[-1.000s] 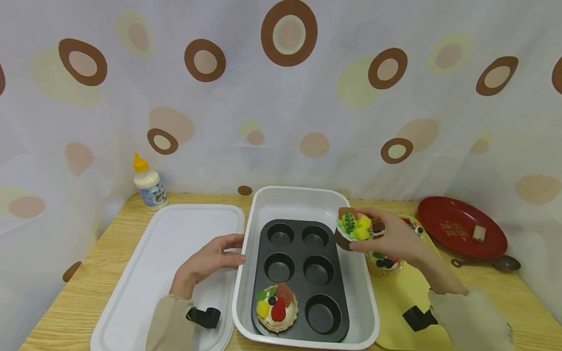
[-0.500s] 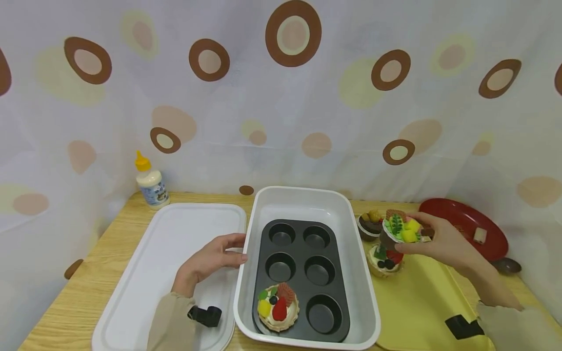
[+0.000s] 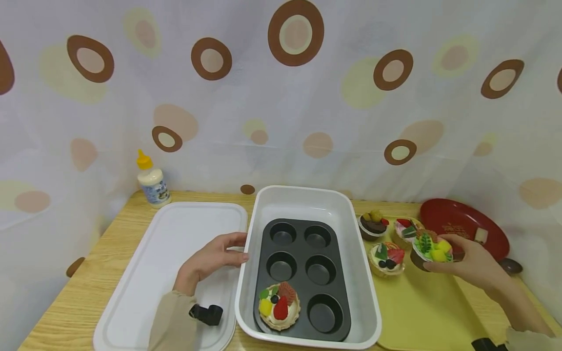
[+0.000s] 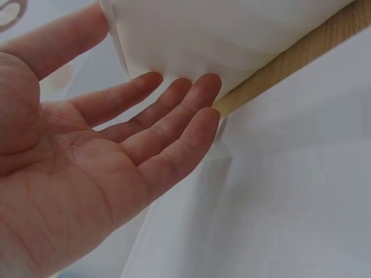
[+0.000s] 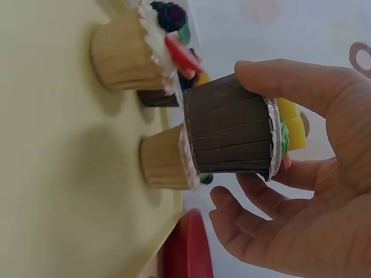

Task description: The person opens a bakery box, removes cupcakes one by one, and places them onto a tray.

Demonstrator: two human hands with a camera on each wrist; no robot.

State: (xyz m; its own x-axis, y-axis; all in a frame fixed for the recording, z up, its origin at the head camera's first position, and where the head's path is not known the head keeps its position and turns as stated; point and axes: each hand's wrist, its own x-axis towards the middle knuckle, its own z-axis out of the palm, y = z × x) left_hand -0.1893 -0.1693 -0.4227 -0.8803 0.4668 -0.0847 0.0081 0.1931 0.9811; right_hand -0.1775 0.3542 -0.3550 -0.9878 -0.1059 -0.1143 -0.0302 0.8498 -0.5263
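My right hand point(image 3: 476, 263) pinches a dark-brown cupcake point(image 3: 419, 257) between thumb and fingers, above the yellow tray point(image 3: 432, 307). Yellow pieces, a green leaf and a waffle-like wafer top it. The right wrist view shows the thumb on its pleated wrapper point(image 5: 232, 127), with the base hanging clear of the tray. My left hand point(image 3: 210, 261) touches the left side of the white bin point(image 3: 364, 297), its fingers extended and fairly straight in the left wrist view. Inside the bin lies a black muffin pan point(image 3: 300, 280); a fruit-topped cupcake point(image 3: 280, 307) sits in its front-left cup.
On the yellow tray's far side stand a chocolate cupcake point(image 3: 372, 226), a berry cupcake point(image 3: 386, 258) and another pale cupcake point(image 3: 403, 234). Behind are a red plate point(image 3: 456, 219) and a dark spoon point(image 3: 511, 266). Left are a white lid point(image 3: 175, 258) and a yellow-capped bottle point(image 3: 153, 183).
My right hand has carried the brown cupcake rightward and down, from over the bin's right edge to above the yellow tray. The left hand stays at the bin's side.
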